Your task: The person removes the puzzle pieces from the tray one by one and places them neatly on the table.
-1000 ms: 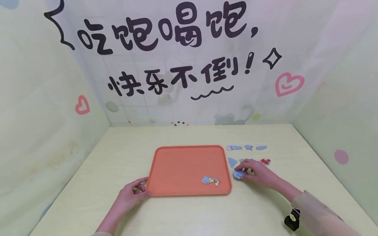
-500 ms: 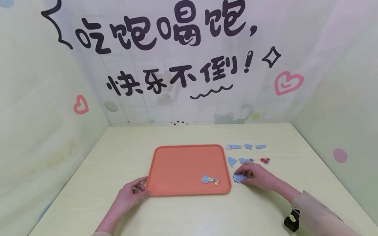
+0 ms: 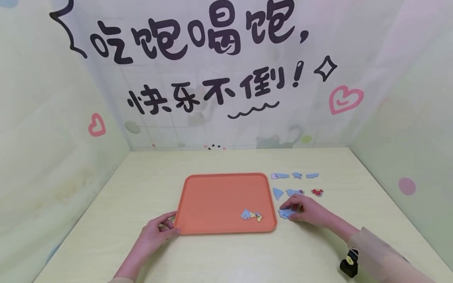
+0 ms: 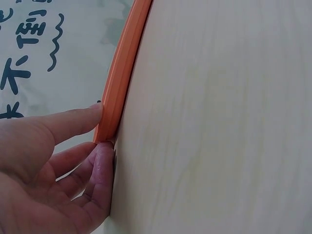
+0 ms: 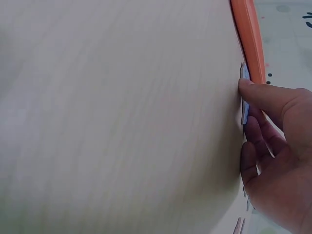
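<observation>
My left hand (image 3: 155, 232) holds the near left corner of an orange tray (image 3: 212, 204). In the left wrist view, the thumb and fingers meet the tray's rim (image 4: 122, 73) from two sides. Just right of the tray, my right hand (image 3: 307, 210) pinches a light blue puzzle piece (image 3: 286, 214) low at the table. That puzzle piece (image 5: 245, 107) appears edge-on in the right wrist view, partly hidden by the thumb. A blue and yellow group of puzzle pieces (image 3: 252, 215) lies on the tray near its front right corner.
Beyond my right hand lie several loose pieces in rows: a long blue piece (image 3: 280, 176), a blue triangular piece (image 3: 277, 193), a blue piece (image 3: 295, 192) and a red piece (image 3: 317, 192). Printed cloth (image 3: 226, 129) stands behind the pale wooden table (image 3: 226, 259).
My right hand has shifted slightly nearer with the blue puzzle piece, uncovering the blue piece behind it. The left hand and tray have stayed in place.
</observation>
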Action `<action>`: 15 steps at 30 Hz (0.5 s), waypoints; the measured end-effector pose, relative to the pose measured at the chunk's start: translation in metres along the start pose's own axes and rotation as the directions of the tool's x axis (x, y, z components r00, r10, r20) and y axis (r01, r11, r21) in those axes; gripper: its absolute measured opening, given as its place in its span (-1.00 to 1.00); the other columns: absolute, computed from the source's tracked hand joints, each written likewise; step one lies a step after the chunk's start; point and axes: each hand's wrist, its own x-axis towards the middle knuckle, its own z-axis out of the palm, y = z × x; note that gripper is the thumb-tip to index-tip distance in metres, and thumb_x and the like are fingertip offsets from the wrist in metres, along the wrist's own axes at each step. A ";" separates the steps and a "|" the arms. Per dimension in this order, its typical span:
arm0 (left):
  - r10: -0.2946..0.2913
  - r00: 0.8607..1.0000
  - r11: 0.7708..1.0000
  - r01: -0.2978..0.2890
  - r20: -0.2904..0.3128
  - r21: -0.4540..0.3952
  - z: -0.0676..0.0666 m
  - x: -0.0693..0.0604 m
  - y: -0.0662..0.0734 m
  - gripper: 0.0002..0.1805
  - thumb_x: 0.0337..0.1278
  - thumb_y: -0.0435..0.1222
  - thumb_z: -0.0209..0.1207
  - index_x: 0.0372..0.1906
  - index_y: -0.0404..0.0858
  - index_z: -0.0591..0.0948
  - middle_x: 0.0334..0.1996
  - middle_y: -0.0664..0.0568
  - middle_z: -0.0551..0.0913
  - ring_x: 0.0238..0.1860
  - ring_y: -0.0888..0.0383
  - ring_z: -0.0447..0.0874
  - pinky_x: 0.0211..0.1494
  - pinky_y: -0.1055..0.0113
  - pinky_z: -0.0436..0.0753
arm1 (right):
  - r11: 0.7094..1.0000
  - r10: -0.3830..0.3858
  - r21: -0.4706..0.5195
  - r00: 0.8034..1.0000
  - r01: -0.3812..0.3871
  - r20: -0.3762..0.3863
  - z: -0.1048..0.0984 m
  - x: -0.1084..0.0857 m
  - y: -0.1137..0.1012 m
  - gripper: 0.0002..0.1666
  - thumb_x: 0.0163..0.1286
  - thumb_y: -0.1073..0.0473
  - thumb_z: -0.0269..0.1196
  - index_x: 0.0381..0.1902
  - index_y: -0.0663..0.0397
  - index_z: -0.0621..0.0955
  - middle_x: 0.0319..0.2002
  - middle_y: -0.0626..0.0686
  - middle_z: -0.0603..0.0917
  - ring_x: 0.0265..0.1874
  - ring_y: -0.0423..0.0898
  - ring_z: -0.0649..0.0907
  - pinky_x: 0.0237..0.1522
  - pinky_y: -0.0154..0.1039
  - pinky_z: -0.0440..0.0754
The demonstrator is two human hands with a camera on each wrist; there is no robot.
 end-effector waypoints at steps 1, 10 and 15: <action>0.000 1.000 1.000 0.000 0.000 -0.002 0.000 0.000 0.000 -0.28 0.01 -0.28 0.42 0.34 -0.27 0.47 -0.24 0.00 0.62 -0.38 0.21 0.49 -0.45 0.44 0.43 | 1.000 0.000 0.006 1.000 0.000 -0.002 0.000 0.000 0.001 -0.66 0.24 0.18 0.40 0.00 -0.05 0.69 -0.09 -0.03 0.65 -0.21 -0.23 0.49 -0.19 -0.42 0.51; -0.010 1.000 1.000 0.010 -0.002 0.004 0.000 -0.001 0.002 -0.30 0.01 -0.30 0.41 0.33 -0.26 0.48 -0.25 0.00 0.62 -0.37 0.21 0.51 -0.43 0.44 0.44 | 0.999 -0.013 0.041 1.000 0.013 -0.008 0.002 0.000 0.006 -0.66 0.26 0.18 0.39 0.01 -0.03 0.69 -0.06 0.00 0.67 -0.19 -0.22 0.47 -0.17 -0.42 0.48; -0.010 1.000 1.000 0.010 -0.001 -0.002 0.000 -0.002 0.002 -0.30 0.02 -0.29 0.42 0.33 -0.24 0.48 -0.24 0.00 0.62 -0.37 0.22 0.52 -0.42 0.45 0.46 | 0.999 -0.014 0.051 1.000 0.015 -0.006 0.002 -0.001 0.005 -0.66 0.27 0.16 0.38 0.02 -0.06 0.69 -0.04 0.00 0.66 -0.15 -0.21 0.48 -0.16 -0.42 0.48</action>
